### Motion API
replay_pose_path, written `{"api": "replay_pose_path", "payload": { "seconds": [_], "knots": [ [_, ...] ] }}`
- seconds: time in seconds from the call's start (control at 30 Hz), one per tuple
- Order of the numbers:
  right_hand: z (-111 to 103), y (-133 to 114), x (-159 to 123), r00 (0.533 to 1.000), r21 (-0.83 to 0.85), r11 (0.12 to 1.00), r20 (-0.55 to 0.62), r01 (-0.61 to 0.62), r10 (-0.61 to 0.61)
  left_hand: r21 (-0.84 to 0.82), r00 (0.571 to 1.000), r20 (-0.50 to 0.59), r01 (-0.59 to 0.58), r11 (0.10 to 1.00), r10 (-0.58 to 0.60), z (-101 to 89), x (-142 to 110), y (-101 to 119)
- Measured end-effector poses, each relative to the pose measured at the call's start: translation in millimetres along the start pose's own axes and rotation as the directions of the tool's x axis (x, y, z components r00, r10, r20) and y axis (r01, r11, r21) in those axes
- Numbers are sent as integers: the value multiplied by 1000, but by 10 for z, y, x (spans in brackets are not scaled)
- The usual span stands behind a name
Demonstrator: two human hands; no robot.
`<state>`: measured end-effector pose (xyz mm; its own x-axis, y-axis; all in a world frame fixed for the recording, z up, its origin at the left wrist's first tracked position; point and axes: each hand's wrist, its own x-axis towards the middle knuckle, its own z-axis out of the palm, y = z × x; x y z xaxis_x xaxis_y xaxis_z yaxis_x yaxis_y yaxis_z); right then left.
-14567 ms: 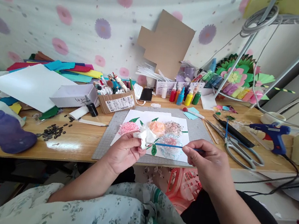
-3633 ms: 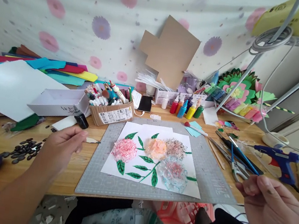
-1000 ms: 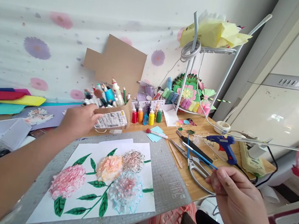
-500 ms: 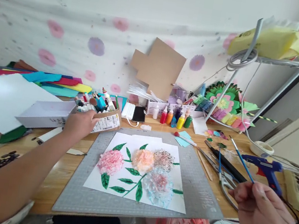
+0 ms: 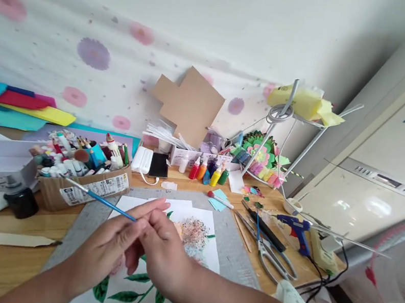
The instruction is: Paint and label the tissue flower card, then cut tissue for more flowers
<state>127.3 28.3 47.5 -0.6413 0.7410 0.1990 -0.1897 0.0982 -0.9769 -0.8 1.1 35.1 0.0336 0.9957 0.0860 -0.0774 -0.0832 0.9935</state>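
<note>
Swinging from the brown cardboard pen box (image 5: pixel 51 192), the left hand (image 5: pixel 103 246), its own hold unclear, is joining the right hand (image 5: pixel 167 253), which is pinching the slim blue-handled paintbrush (image 5: pixel 111 204), leaving the white flower-decorated paper (image 5: pixel 118 282) lying unworked beneath the grip.

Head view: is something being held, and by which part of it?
A blue brush, by its handle, where the left hand and right hand meet.

two bare hands (image 5: pixel 107 241) near seven o'clock; one slim blue-handled paintbrush (image 5: pixel 104 201) at eight; one blue plastic glue gun (image 5: pixel 296 228) and one pair of grey-handled scissors (image 5: pixel 267 246) at four.
</note>
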Motion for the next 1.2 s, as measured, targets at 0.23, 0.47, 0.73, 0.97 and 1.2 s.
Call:
{"api": "replay_pose_path", "payload": {
  "seconds": [0.23, 0.47, 0.73, 0.97, 1.2],
  "knots": [
    [-1221, -196, 612, 954, -895, 329, -293, -299, 70, -355, 970, -244, -86, 931, -3, -234, 214, -78],
    [-2045, 275, 1016, 857, -871, -114, -491, -479, 152, -294, 981, -189, -20, 955, -38, -317, 227, -225],
    [-2139, 465, 1026, 842, -851, -258, -508, -457, 183, -264, 978, -207, -60, 963, 4, -290, 225, -168],
    [-2084, 492, 1195, 811, -848, -279, -519, -450, 271, -230, 979, -204, -43, 972, -5, -308, 226, -165],
    [-2044, 322, 1107, 847, -910, -208, -410, -358, 339, -219, 975, -222, -55, 974, 5, -311, 231, -149]
  ]
}}
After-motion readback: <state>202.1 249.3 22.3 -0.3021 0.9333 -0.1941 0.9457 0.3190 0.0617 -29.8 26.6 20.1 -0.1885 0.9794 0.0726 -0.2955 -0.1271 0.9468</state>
